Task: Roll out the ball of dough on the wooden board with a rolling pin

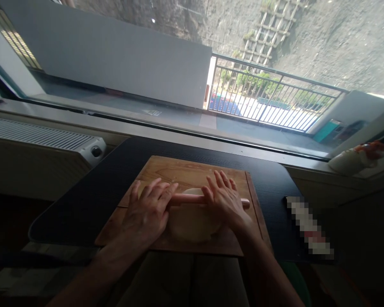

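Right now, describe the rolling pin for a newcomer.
On the dark table lies a wooden board. There, across pale dough and beneath the left hand and right hand, is the rolling pin. Unlike the flat dough, it's a slim rod.

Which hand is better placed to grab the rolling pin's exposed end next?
Probably the right hand: the rolling pin pokes out just beyond it, while the left hand lies over the opposite end.

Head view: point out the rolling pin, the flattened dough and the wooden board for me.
Rolling pin (189, 199): head view, middle of its exposed shaft.
Flattened dough (193, 224): head view, the wide part on the pin's near side.
Wooden board (185, 170): head view, bare surface toward its far edge.
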Tool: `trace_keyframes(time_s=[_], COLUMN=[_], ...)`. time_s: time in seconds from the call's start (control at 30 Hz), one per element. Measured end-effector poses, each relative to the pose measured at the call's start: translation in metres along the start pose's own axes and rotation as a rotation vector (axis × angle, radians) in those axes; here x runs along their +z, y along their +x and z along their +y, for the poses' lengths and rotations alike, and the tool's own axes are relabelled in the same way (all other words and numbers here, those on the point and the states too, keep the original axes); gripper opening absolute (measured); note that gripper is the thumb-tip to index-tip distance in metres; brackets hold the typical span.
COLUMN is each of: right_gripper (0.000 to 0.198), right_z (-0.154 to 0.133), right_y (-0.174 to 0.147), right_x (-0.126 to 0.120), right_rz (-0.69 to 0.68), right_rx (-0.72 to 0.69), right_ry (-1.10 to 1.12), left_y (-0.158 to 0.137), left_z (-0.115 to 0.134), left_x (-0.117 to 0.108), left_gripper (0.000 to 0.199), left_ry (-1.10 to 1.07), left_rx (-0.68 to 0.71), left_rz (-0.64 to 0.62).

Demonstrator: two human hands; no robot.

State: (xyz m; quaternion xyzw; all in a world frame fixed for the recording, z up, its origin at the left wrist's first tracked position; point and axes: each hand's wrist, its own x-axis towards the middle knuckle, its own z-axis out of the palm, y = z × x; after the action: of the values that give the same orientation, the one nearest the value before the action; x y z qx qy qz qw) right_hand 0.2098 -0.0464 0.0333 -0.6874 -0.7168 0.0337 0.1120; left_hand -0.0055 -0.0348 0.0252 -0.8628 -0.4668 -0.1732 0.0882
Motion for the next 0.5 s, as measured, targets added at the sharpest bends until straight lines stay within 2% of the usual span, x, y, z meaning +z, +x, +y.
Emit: trace_keyframes(time_s=[0.07,0.1,0.27,0.33,0.4,0.5], right_gripper=[0.056,0.057,0.065,0.065,0.06,0.058], right_z=[0.0,-0.003,-0.026,-0.029,-0.025,-0.011], right_y=[0.012,0.007,-0.085,-0.099,-0.08,-0.011], right_x=[-0.001,0.0,0.017,0.02,0.017,0.008], right_rz=[-0.015,-0.011,0.044,0.043,0.037,0.01], right_rx=[0.012,0.005,-0.158,-0.195,-0.144,-0.019], right_ry=[0.01,0.012,0.004,0.006,0.01,0.039], left_y=[0.003,0.003,-0.004,-0.005,-0.003,0.001], left_z=[0.001,0.001,-0.005,-0.005,-0.004,0.0], left_x=[0.0,0.0,0.003,0.003,0.002,0.0], left_gripper=[0.047,0.047,0.05,0.051,0.05,0.047], left_ry=[-0.004,-0.007,-0.022,-0.023,-0.017,0.0], left_rx=[-0.005,-0.006,0.02,0.024,0.024,0.035], left_rz=[0.014,0.02,-0.004,-0.031,-0.05,-0.055])
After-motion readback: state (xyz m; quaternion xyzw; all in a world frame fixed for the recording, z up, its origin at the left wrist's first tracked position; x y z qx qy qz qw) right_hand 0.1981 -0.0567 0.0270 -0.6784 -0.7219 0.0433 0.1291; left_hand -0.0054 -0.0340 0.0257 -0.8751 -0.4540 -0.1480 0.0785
